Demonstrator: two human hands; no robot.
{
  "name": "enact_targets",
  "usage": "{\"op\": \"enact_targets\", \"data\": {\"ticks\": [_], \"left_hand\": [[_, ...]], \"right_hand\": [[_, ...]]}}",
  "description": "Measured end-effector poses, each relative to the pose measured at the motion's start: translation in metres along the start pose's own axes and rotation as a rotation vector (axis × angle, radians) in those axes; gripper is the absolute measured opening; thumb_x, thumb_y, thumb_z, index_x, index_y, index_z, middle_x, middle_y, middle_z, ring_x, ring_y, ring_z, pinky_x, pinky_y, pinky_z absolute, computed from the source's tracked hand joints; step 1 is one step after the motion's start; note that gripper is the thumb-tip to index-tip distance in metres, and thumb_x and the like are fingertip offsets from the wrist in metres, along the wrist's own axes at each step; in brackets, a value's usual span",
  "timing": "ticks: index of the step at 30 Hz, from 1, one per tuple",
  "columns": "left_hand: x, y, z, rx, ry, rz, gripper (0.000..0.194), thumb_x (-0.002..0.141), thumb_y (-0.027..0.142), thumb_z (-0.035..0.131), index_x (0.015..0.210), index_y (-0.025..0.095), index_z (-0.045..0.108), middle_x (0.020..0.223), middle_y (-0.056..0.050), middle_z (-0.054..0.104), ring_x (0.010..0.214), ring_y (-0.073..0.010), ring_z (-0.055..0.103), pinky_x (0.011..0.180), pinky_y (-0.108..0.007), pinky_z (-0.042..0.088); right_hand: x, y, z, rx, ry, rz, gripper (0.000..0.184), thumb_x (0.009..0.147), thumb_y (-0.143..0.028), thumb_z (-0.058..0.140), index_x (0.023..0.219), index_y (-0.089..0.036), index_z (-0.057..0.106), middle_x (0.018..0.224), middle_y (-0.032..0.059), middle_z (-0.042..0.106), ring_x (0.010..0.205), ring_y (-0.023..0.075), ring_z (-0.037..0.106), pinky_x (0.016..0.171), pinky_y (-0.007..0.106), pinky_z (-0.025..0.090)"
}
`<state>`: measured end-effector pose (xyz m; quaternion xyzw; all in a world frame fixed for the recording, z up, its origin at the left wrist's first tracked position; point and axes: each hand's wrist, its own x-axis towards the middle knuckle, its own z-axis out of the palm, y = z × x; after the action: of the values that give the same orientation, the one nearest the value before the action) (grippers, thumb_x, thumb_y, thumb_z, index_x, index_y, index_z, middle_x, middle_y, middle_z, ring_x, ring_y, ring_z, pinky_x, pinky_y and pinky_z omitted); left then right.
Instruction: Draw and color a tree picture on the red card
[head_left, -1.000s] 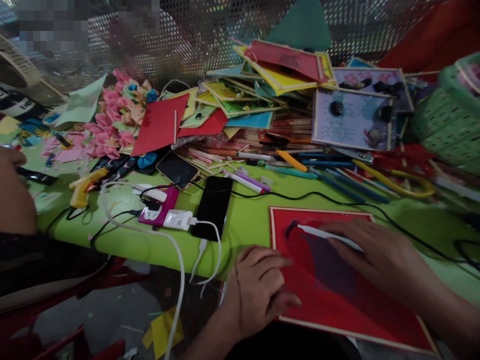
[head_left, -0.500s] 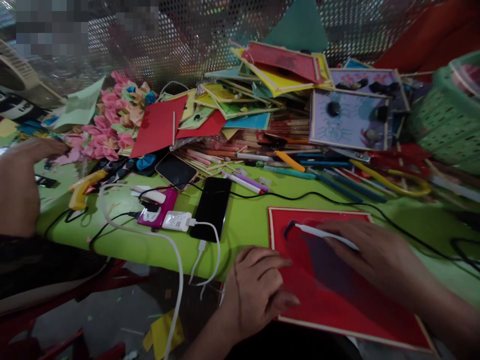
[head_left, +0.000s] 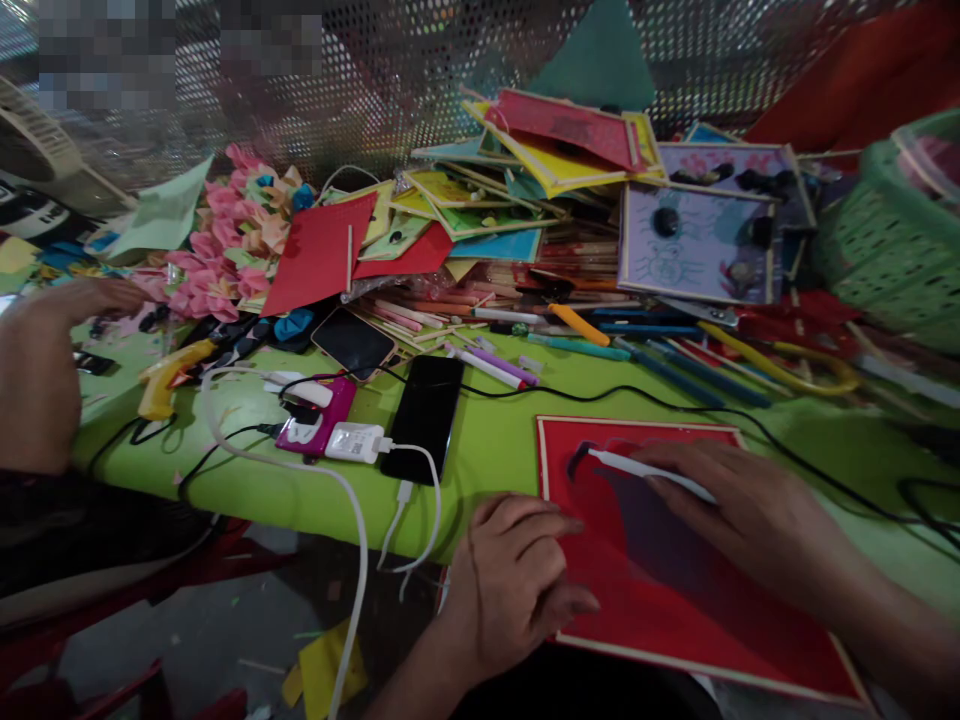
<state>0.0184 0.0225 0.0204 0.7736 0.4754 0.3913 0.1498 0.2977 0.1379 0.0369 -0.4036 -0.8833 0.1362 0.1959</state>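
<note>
The left hand [head_left: 514, 580] is loosely curled, its fingers over the left edge of the red board [head_left: 615, 610] and grasping nothing visible, while the right hand [head_left: 739, 510] pinches a white pen [head_left: 637, 467], tip at a dark curved mark [head_left: 577, 463]. The board lies at the near edge of the green surface [head_left: 495, 440], right of a black phone [head_left: 424, 415]. Beyond are markers [head_left: 487, 367], a heap of framed sheets [head_left: 574, 130] and a green basket [head_left: 885, 260].
</note>
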Motion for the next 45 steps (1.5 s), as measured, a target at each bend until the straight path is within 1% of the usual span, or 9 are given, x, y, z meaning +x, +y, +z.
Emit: {"op": "enact_targets", "data": {"ticks": [2, 7, 12, 19, 22, 25, 28, 35, 45], "left_hand": [[0.0012, 0.0006, -0.0003, -0.015, 0.021, 0.007, 0.061, 0.122, 0.062, 0.036, 0.085, 0.023, 0.065, 0.121, -0.004, 0.088, 0.117, -0.0196, 0.076, 0.105, -0.037, 0.051], [0.0011, 0.0004, -0.0016, 0.021, -0.02, 0.009, 0.057, 0.122, 0.057, 0.04, 0.085, 0.023, 0.067, 0.122, -0.005, 0.087, 0.117, -0.0208, 0.076, 0.105, -0.038, 0.053], [0.0017, 0.0012, -0.0026, -0.002, -0.012, 0.004, 0.056, 0.122, 0.058, 0.041, 0.086, 0.023, 0.067, 0.122, -0.004, 0.087, 0.118, -0.0202, 0.076, 0.105, -0.038, 0.053], [0.0015, 0.0003, -0.0025, 0.032, -0.032, 0.01, 0.055, 0.121, 0.058, 0.044, 0.086, 0.024, 0.068, 0.121, -0.006, 0.088, 0.118, -0.0216, 0.076, 0.104, -0.038, 0.053], [0.0012, 0.0004, -0.002, -0.026, 0.003, 0.007, 0.057, 0.121, 0.06, 0.04, 0.087, 0.023, 0.068, 0.119, -0.007, 0.088, 0.118, -0.0218, 0.076, 0.104, -0.039, 0.053], [0.0016, 0.0007, -0.0016, -0.039, 0.026, 0.009, 0.058, 0.121, 0.061, 0.038, 0.087, 0.023, 0.066, 0.12, -0.005, 0.087, 0.118, -0.02, 0.076, 0.105, -0.038, 0.051], [0.0021, 0.0009, -0.0014, 0.001, 0.002, 0.014, 0.059, 0.122, 0.06, 0.037, 0.085, 0.023, 0.065, 0.122, -0.004, 0.087, 0.119, -0.0202, 0.075, 0.104, -0.038, 0.051], [0.0037, 0.0019, -0.0012, -0.063, 0.044, 0.012, 0.056, 0.121, 0.06, 0.042, 0.086, 0.022, 0.064, 0.121, -0.003, 0.087, 0.118, -0.0189, 0.076, 0.105, -0.037, 0.051], [0.0051, 0.0024, -0.0024, -0.02, 0.031, 0.021, 0.059, 0.123, 0.06, 0.038, 0.084, 0.022, 0.061, 0.12, -0.002, 0.088, 0.116, -0.0193, 0.077, 0.104, -0.036, 0.05]], "right_hand": [[0.0013, -0.0003, -0.0003, -0.01, 0.008, 0.0, 0.034, 0.114, -0.043, 0.05, 0.124, -0.031, 0.08, 0.109, 0.0066, 0.089, 0.089, 0.0302, 0.085, 0.076, 0.043, 0.065], [0.0025, -0.0013, 0.0011, -0.013, 0.0, 0.002, 0.035, 0.114, -0.042, 0.05, 0.125, -0.031, 0.081, 0.109, 0.007, 0.089, 0.089, 0.0294, 0.084, 0.076, 0.042, 0.065], [0.0038, -0.0026, 0.0008, -0.042, 0.0, -0.006, 0.035, 0.115, -0.044, 0.049, 0.124, -0.029, 0.08, 0.105, 0.0067, 0.089, 0.083, 0.028, 0.083, 0.07, 0.04, 0.061], [0.0013, -0.0013, 0.0, -0.036, 0.01, -0.012, 0.032, 0.115, -0.042, 0.05, 0.125, -0.029, 0.078, 0.108, 0.0065, 0.089, 0.086, 0.0286, 0.084, 0.074, 0.042, 0.062], [-0.0006, 0.0006, 0.0015, -0.043, 0.018, -0.002, 0.033, 0.114, -0.043, 0.05, 0.124, -0.029, 0.079, 0.11, 0.0072, 0.089, 0.088, 0.0299, 0.084, 0.076, 0.044, 0.063], [-0.0007, 0.0005, 0.0026, -0.047, 0.011, 0.017, 0.036, 0.114, -0.045, 0.049, 0.124, -0.03, 0.08, 0.109, 0.0077, 0.089, 0.087, 0.0299, 0.084, 0.073, 0.043, 0.063], [0.0007, -0.0012, 0.0013, -0.048, 0.005, 0.031, 0.037, 0.114, -0.046, 0.048, 0.122, -0.03, 0.081, 0.108, 0.0072, 0.089, 0.085, 0.0295, 0.083, 0.072, 0.043, 0.063], [-0.001, -0.0002, -0.0058, -0.025, 0.047, 0.0, 0.032, 0.115, -0.044, 0.051, 0.121, -0.029, 0.079, 0.107, 0.0053, 0.09, 0.086, 0.0291, 0.084, 0.073, 0.043, 0.062], [-0.0044, 0.0005, -0.0011, 0.025, -0.02, -0.04, 0.029, 0.116, -0.039, 0.051, 0.128, -0.032, 0.076, 0.115, 0.0036, 0.089, 0.091, 0.0273, 0.085, 0.076, 0.04, 0.063]]}}
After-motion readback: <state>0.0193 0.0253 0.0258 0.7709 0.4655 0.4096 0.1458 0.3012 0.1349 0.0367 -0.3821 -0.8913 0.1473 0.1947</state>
